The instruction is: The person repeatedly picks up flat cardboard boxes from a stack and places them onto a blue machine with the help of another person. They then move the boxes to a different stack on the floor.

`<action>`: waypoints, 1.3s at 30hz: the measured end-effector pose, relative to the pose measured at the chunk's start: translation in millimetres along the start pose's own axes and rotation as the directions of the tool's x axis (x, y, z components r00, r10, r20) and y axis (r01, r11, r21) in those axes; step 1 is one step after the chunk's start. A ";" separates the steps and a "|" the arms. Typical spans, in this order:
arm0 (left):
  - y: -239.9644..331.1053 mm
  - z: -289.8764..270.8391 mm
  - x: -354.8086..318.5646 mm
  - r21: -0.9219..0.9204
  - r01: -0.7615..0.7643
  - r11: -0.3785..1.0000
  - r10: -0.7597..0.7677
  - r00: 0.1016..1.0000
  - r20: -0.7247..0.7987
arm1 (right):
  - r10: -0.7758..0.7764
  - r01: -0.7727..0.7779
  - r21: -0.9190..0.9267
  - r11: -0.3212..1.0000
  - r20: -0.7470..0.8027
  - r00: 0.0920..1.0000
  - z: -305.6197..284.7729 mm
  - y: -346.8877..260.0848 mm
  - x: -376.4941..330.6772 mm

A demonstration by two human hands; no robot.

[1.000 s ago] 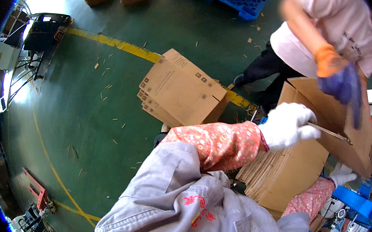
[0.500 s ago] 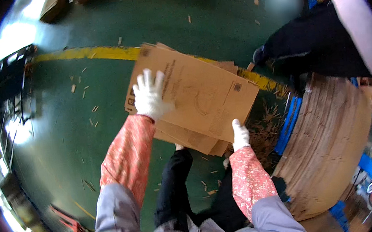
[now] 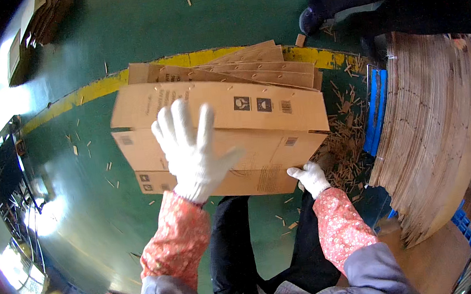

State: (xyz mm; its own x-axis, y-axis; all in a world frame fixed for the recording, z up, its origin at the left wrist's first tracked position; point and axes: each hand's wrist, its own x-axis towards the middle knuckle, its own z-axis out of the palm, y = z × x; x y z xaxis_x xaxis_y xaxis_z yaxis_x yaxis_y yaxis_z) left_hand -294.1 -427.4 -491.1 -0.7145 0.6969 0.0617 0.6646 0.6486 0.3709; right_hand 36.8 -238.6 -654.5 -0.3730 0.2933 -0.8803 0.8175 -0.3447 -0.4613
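Observation:
A flattened brown cardboard box (image 3: 243,111) lies on top of a pile of similar flat boxes (image 3: 250,65) on the green floor. My left hand (image 3: 193,151), in a white glove, is spread wide and hovers over or rests on the top box's near half. My right hand (image 3: 310,178), also gloved, grips the box's near right corner. Both arms wear red patterned sleeve covers.
A tall stack of flat cardboard sheets (image 3: 434,126) on a blue pallet (image 3: 375,109) stands at the right. Cardboard scraps (image 3: 344,147) litter the floor. A yellow floor line (image 3: 86,94) runs behind the pile. Another person's dark shoe (image 3: 314,18) stands beyond.
The view has swung down closer to the pile. My left hand moved from the box's far left edge to its near half; my right hand stays at the near right corner.

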 end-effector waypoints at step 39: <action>650.7 -110.4 25.7 0.008 -0.907 0.421 0.832 0.389 0.396 | -0.161 0.742 0.650 0.162 -0.725 0.670 -359.9 -131.6 -411.5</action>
State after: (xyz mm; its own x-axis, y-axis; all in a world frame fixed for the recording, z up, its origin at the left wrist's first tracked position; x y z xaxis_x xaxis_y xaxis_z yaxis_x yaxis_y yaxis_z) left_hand 95.9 -21.2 -145.8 0.3612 0.9318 -0.0347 0.9295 -0.3569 0.0928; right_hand 240.7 7.0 -191.5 -0.0637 0.8984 -0.4346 -0.4298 -0.4177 -0.8005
